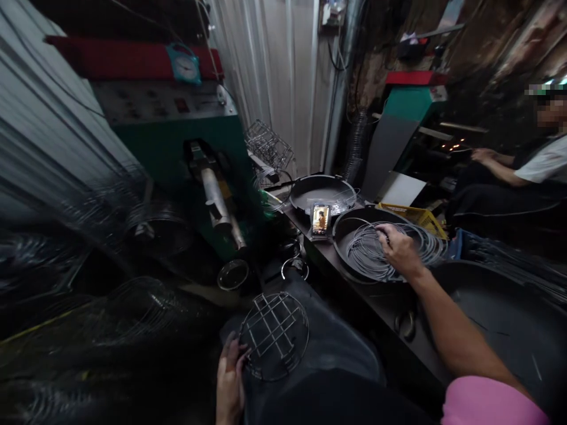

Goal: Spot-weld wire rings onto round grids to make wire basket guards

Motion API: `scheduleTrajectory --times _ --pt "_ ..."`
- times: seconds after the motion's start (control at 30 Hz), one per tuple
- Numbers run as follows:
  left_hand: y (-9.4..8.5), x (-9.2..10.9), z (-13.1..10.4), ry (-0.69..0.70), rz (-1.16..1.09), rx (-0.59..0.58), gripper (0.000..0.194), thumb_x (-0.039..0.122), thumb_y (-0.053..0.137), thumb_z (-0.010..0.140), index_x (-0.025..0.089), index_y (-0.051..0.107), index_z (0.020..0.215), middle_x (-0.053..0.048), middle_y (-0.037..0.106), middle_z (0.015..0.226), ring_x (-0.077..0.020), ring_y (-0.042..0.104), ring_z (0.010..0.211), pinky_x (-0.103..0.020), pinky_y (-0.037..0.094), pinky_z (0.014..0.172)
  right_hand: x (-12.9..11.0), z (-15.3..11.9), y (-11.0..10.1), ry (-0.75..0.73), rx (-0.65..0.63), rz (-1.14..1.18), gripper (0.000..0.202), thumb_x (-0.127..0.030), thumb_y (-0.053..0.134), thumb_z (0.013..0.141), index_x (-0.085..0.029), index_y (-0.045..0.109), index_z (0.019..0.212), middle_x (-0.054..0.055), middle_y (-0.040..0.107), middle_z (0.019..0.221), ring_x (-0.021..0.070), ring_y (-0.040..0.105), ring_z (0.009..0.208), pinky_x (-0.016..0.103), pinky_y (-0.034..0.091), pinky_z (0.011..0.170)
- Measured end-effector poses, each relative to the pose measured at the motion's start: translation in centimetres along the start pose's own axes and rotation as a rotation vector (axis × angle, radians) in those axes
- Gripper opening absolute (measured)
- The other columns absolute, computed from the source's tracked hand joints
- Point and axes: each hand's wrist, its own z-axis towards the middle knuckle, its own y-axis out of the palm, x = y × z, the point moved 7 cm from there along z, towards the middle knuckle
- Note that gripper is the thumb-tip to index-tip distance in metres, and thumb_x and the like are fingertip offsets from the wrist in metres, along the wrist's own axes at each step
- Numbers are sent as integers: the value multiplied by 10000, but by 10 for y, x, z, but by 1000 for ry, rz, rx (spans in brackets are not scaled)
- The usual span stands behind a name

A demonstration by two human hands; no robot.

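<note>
My left hand (231, 369) is closed on the near left edge of a round wire rack (271, 330), whose crossed wires form a grid inside a ring. The rack lies over the dark apron (339, 348) on my lap. On the bench to the right, my right hand (398, 251) is closed in a pinch on a thin wire ring at the top of a pile of wire rings (365, 251). That pile fills a wide black pan (343, 262). Part of the pile is hidden behind my hand and wrist.
A green machine (177, 136) with a welding arm (217, 198) stands ahead on the left. Along the bench (328, 254) are a lit phone (319, 219), another black pan (305, 184) and a large dark basin (487, 295). A person (509, 168) sits near sparks at the far right.
</note>
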Motion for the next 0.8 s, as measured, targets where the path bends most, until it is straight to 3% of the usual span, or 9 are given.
scheduleTrajectory --times 0.07,0.17,0.27,0.37,0.47,0.67,0.8 --pt "0 -4 1 -69 -96 32 526 550 589 670 211 570 1072 -65 566 986 -175 617 795 -308 519 707 -32 -14 25 20 -31 327 249 -309 408 860 -163 591 946 70 646 835 186 598 761 278 452 697" --pt "2 -15 2 -280 -411 122 500 551 649 617 165 592 930 -25 549 822 -121 575 629 -267 492 586 -69 -49 104 180 -250 667 295 -378 406 846 -160 591 918 15 587 661 154 541 592 254 434 568" --pt "7 -16 3 -359 -574 129 524 551 708 574 137 605 879 8 525 714 -85 519 549 -209 424 501 -97 -92 182 209 -450 757 279 -365 430 793 -159 603 869 37 616 722 173 568 676 282 457 641" --pt "7 -15 3 -346 -563 107 560 568 718 562 129 629 898 16 528 674 -74 496 541 -188 393 489 -102 -120 229 215 -570 711 256 -320 418 774 -170 615 837 63 649 799 202 597 782 331 467 743" --pt "5 -17 2 -332 -530 93 553 556 727 554 134 648 902 9 554 690 -83 509 574 -198 421 530 -98 -132 246 184 -633 668 278 -312 403 792 -175 626 886 77 666 849 215 613 812 358 474 772" --pt "6 -20 4 -327 -399 5 593 475 709 613 124 625 1083 -40 634 779 -146 579 676 -267 469 645 -97 -136 250 125 -686 642 358 -278 396 843 -190 573 1142 89 656 1084 221 605 1012 367 457 895" --pt "6 -23 7 -290 -251 -34 619 468 662 672 121 580 1178 -72 664 856 -206 612 826 -326 476 775 -99 -138 252 93 -753 579 388 -251 397 863 -210 544 1219 69 646 1135 221 589 1070 366 447 939"
